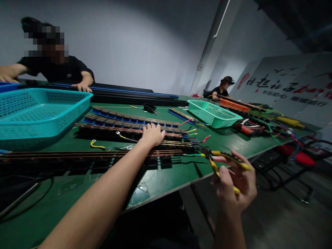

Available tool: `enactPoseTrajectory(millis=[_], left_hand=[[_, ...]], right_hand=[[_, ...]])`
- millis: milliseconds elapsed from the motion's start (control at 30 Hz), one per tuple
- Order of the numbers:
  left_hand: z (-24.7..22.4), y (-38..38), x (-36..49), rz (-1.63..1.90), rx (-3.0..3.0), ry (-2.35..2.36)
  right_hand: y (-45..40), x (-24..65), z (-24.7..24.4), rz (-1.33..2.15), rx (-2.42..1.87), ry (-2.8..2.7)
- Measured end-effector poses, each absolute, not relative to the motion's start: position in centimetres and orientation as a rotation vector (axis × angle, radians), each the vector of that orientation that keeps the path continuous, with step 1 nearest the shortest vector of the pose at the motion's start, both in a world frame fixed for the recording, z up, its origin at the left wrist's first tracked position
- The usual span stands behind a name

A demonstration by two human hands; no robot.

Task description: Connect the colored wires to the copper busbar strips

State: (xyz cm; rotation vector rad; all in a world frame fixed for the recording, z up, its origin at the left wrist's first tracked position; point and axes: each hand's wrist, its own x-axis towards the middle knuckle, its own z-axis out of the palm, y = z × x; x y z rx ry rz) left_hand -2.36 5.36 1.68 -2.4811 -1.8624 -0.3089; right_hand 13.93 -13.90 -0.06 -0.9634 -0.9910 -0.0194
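My left hand [153, 135] rests on a row of long strips with copper-coloured rods [121, 129], its fingers bent over them. My right hand [234, 183], past the table's front edge, is wrapped round the yellow-and-black handles of pliers [215, 166]. The plier handles are spread apart, and the jaws are beside the right ends of the strips. A green wire with a yellow tip [195, 155] runs from the nearer strip [103, 154] toward the jaws; whether they touch it I cannot tell. Red-tipped wires [206, 139] stick out just behind the pliers.
A turquoise basket [64, 117] stands at the left, and a green basket [215, 116] at the back right. A short yellow wire [98, 145] lies on the green table [171, 180]. Two people are beyond the table. Tools and cables lie at the right.
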Motion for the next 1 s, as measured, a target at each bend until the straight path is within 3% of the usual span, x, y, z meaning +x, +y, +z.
enactPoseTrajectory(millis=[200,533,1000], left_hand=[[1.6,5.4,-2.4,-0.32,-2.475,-1.854],[1.8,5.2,-2.3,-0.313,-2.482,-1.859],[1.7,5.2,-2.4,-0.301,-2.465,-1.861]], right_hand=[[-16.0,12.9,0.8,0.228,-1.036,-0.894],[-14.3,12.6,-0.5,0.306,-1.122,-0.992],[-14.2,15.8,-1.8,0.01,-1.105,-1.568]])
